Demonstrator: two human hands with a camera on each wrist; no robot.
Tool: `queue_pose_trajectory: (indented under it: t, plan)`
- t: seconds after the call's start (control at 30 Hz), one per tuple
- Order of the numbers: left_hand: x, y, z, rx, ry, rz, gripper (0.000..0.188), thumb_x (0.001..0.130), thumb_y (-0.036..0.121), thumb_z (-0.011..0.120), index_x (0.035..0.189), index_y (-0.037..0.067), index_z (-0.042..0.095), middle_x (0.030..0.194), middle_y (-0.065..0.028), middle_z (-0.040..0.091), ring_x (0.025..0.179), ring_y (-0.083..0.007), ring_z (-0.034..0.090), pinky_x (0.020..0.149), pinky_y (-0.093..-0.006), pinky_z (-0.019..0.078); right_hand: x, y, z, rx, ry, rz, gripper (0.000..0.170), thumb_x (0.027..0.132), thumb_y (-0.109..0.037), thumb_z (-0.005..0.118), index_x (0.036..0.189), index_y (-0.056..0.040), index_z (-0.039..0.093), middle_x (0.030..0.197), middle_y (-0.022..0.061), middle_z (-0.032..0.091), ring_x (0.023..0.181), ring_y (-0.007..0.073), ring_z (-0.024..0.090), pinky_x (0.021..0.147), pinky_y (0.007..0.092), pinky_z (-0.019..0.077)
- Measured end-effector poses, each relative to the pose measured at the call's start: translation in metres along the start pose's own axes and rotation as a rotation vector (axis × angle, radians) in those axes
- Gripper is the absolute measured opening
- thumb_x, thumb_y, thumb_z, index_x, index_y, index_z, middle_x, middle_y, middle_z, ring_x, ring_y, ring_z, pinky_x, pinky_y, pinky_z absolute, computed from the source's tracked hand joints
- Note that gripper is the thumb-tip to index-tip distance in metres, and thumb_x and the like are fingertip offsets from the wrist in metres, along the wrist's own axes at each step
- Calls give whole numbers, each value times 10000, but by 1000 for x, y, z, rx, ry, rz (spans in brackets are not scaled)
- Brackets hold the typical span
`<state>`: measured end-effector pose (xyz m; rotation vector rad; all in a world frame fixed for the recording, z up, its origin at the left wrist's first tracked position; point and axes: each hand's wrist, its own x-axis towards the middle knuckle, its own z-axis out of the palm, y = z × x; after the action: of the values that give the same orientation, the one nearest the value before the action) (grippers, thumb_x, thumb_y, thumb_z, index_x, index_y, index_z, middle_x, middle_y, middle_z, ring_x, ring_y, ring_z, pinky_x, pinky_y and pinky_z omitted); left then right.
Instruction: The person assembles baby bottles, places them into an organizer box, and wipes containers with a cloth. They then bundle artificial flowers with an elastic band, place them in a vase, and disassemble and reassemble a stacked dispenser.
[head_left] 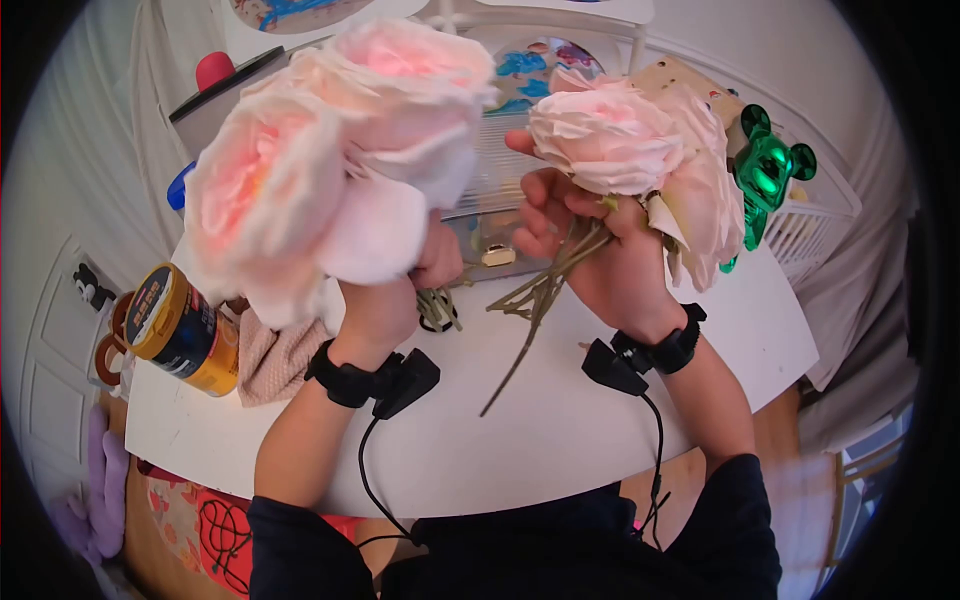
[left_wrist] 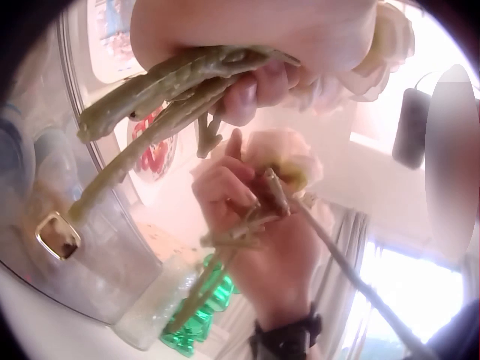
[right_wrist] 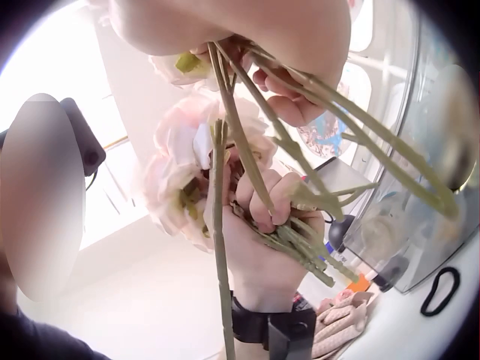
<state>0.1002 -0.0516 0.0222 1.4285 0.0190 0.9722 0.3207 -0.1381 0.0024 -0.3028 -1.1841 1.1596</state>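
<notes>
My left hand [head_left: 437, 256] grips the stems of a bunch of large pale-pink roses [head_left: 265, 190], blooms tilted up and left. The cut ends of these green stems [left_wrist: 142, 94] poke out below the fist in the left wrist view. At the right, my right hand [head_left: 625, 265] holds a smaller bunch of pink roses [head_left: 610, 140] by the stems, between thumb and curled fingers, with the index finger extended behind a bloom. Its thin stems [head_left: 555, 275] fan down and left, one much longer than the others. The two bunches are apart, both above the white table [head_left: 450, 400].
A clear box with a gold latch [head_left: 497, 256] stands behind the hands. To the left are a yellow and black tub [head_left: 185, 330] and a beige cloth [head_left: 275, 360]. A shiny green bear figure [head_left: 770, 165] is at the right. A black band [right_wrist: 441, 291] lies on the table.
</notes>
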Motion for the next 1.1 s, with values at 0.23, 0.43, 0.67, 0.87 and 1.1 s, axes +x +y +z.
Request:
queue_pose_trajectory:
  t: [0.23, 0.43, 0.67, 0.87, 1.1]
  plan:
    - [-4, -4, 10, 81, 75, -97, 537, 1120, 317, 517, 647, 144, 332, 556, 26, 271, 511, -143, 273, 560, -330, 253, 1, 2, 25, -133, 88, 1, 390, 1115, -213, 539, 1450, -21, 591, 1343, 132, 668, 1192, 250, 663, 1013, 427, 567]
    - [-16, -24, -4, 283, 160, -351, 232, 1065, 137, 606, 1286, 67, 622, 1083, -62, 701, 861, -187, 742, 668, -323, 646, -71, 19, -52, -1819, -47, -103, 513, 1055, -258, 683, 1525, -93, 558, 1477, 112, 630, 1354, 309, 613, 1205, 456, 456]
    - [-19, -13, 10, 355, 151, -207, 240, 1086, 140, 589, 1294, 22, 593, 1152, -110, 685, 959, -205, 748, 709, -336, 677, -63, 26, -22, -1852, 436, -110, 405, 1065, -242, 667, 1433, -83, 609, 1311, 97, 699, 1177, 272, 671, 1021, 430, 558]
    - [-12, 7, 7, 905, -64, -468, 187, 1087, 97, 605, 1257, 24, 631, 1140, -55, 695, 1006, -152, 676, 767, -337, 631, -70, -1, -14, -1700, 129, -113, 404, 1089, -250, 624, 1451, -74, 587, 1320, 99, 696, 1161, 246, 674, 983, 401, 560]
    - [-15, -10, -18, 369, 201, -203, 107, 1067, 116, 629, 1081, 34, 696, 835, -10, 597, 724, -116, 548, 662, -308, 498, -29, -28, -3, -1502, -227, -125, 406, 1118, -259, 573, 1473, -63, 562, 1329, 101, 694, 1143, 216, 678, 939, 368, 562]
